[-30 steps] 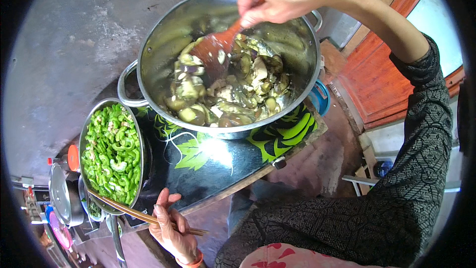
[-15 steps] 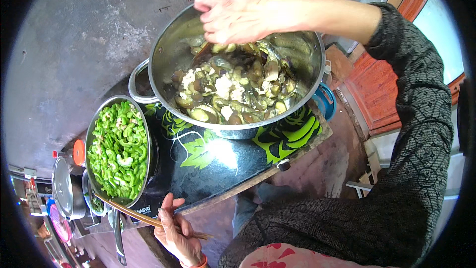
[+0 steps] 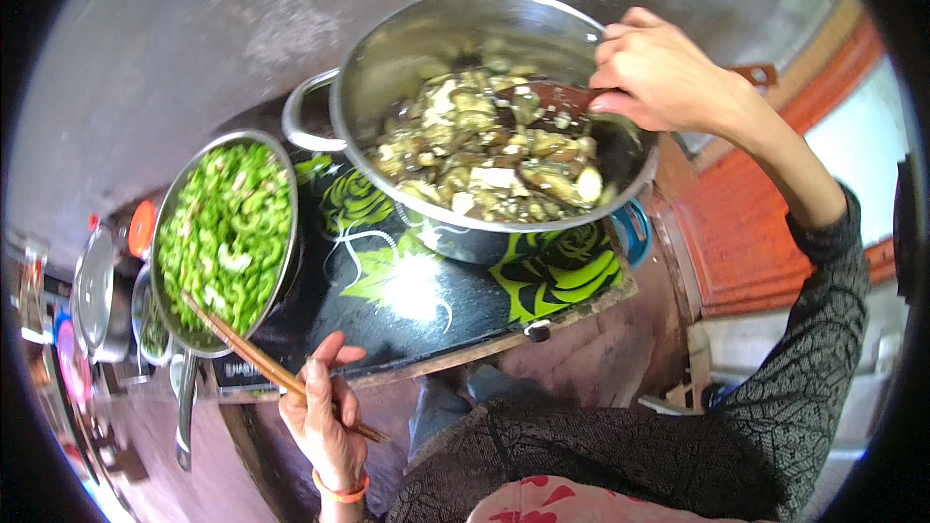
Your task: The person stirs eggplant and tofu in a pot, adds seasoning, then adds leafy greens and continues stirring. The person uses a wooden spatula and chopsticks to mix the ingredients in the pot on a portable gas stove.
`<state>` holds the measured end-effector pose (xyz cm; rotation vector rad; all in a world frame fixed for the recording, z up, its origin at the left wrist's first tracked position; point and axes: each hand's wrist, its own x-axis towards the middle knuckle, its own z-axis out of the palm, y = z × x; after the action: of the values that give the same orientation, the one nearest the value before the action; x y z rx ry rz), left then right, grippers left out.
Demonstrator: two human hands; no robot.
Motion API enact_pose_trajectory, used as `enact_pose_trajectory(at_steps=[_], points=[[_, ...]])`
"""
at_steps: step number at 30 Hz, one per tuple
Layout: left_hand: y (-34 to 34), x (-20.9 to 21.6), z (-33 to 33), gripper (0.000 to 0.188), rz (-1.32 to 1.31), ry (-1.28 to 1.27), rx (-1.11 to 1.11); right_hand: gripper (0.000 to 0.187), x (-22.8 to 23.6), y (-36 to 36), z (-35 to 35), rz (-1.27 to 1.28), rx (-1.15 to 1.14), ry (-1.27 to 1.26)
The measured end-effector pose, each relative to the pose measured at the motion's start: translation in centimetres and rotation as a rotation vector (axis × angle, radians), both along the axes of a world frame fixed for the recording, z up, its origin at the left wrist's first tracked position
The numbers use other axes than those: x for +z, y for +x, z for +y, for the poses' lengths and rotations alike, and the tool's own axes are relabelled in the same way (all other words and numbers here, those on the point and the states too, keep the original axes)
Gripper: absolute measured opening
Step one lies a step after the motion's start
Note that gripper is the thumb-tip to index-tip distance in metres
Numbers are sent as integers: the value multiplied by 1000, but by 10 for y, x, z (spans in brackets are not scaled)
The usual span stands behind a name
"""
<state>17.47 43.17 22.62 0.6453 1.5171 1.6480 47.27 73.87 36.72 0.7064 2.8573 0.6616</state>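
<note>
My right hand (image 3: 647, 73) is closed on a brown wooden spatula (image 3: 557, 103), whose blade lies among the food in a large steel pot (image 3: 407, 48). Sliced eggplant (image 3: 484, 150) with pale crumbly bits fills the pot's bottom. Below, at the left, my left hand (image 3: 325, 407) grips a pair of wooden chopsticks (image 3: 254, 356) with a finger or two stretched out. The chopsticks' far ends reach the near rim of a frying pan (image 3: 291, 223) heaped with chopped green vegetable (image 3: 225, 237). Both vessels are on a black stove (image 3: 387, 329) with green leaf and flower patterns.
A lidded pot (image 3: 97, 295) and an orange-red round thing (image 3: 141, 229) stand left of the pan. The pan's handle (image 3: 184, 426) juts toward me. A blue thing (image 3: 634, 232) shows beside the big pot. Reddish wooden furniture (image 3: 746, 252) is at the right, a grey wall behind.
My right hand has swung from above the pot's middle to its right rim, and the spatula blade now shows. The eggplant has been shifted. My left hand still holds the chopsticks.
</note>
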Motion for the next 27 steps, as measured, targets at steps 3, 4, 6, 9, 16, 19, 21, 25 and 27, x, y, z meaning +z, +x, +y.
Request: enact_pose_trajectory(at_steps=[3, 4, 6, 9, 16, 19, 21, 25, 27], points=[[-3, 4, -10, 42, -15, -45, 27, 22, 23, -10, -27, 375, 253, 156], [-7, 5, -14, 43, -6, -53, 7, 24, 31, -12, -42, 479, 259, 218], [-15, 6, -25, 43, -30, -29, 3, 23, 35, -17, -81, 729, 326, 124], [-31, 9, -46, 43, -48, -37, -18, 28, 29, -29, -119, 695, 318, 118], [-95, 30, -128, 45, -16, 122, 130, 44, 9, -90, -190, 601, 344, -183], [-130, 34, -171, 60, -11, 292, 302, 41, -27, -161, -232, 784, 376, -605], [-161, 36, -200, 67, -10, 401, 368, 45, -54, -223, -260, 797, 427, -724], [-224, 32, -246, 75, -167, 632, 500, 51, -107, -360, -329, 707, 858, -839], [-250, 27, -264, 75, -163, 656, 553, 52, -124, -421, -370, 705, 1017, -941]])
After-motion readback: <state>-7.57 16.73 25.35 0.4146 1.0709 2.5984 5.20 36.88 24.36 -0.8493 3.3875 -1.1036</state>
